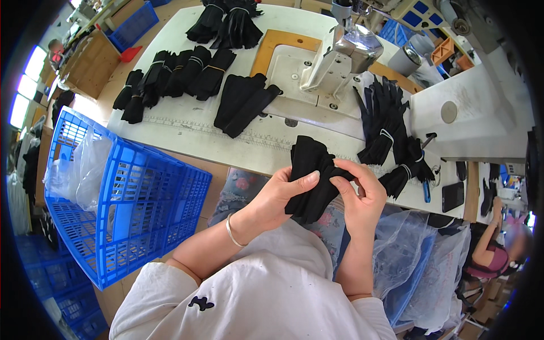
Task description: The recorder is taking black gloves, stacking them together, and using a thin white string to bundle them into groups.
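Note:
Over my lap, at the table's front edge, I hold a folded stack of black fabric pieces (pixel 309 195). My left hand (pixel 286 192) is closed round its left side, thumb lying across the front. On the other side my right hand (pixel 360 190) pinches the upper right edge between thumb and fingers. Just beyond, flat on the white sewing table (pixel 187 136), rests a loose black fabric bundle (pixel 243 105). To the right of it stands the sewing machine head (pixel 334 68). A tied bunch of black strips (pixel 385 119) lies right of the machine, with another tied bunch (pixel 407 173) nearer me.
Several tied black bundles (pixel 181 73) line the table's left, with more (pixel 226 22) at the back. A blue crate (pixel 153 209) holding clear plastic stands at my left. A phone (pixel 453 196) lies at the right edge, above plastic bags (pixel 436 272). Another person (pixel 493 249) sits far right.

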The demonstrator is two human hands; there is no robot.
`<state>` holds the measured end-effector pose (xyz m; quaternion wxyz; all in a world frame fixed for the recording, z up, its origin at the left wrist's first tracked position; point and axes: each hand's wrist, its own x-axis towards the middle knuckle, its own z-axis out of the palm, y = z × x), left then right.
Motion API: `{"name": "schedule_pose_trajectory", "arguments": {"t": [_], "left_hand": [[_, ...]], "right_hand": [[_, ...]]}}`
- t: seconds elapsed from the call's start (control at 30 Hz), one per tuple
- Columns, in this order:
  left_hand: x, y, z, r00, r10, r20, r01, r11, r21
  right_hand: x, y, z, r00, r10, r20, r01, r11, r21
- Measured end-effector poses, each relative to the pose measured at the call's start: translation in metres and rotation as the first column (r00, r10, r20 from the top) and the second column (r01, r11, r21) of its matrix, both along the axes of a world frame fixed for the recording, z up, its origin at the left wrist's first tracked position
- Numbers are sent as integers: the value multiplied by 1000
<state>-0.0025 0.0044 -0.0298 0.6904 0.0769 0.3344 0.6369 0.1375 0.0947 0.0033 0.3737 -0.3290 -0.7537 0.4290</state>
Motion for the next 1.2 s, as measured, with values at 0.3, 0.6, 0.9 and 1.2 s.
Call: {"name": "schedule_pose_trajectory", "arguments": {"t": [0.3,0.6,0.9,1.2], "left_hand": [[0,-4,0,999,-17,-29,18,1000,22],[0,0,5,996,46,82,-43,998,-40],[-2,-4,5,999,-24,41,25,1000,-11],[-2,-4,10,1000,-16,16,15,1000,21]], "right_hand": [[3,8,-7,996,49,-70,-52,998,-45],[12,12,-16,975,87,-205,-132,967,-220],[8,13,-7,974,185,-131,-198,976,-96],[11,11,-10,955,186,-231,-205,977,-58]]}}
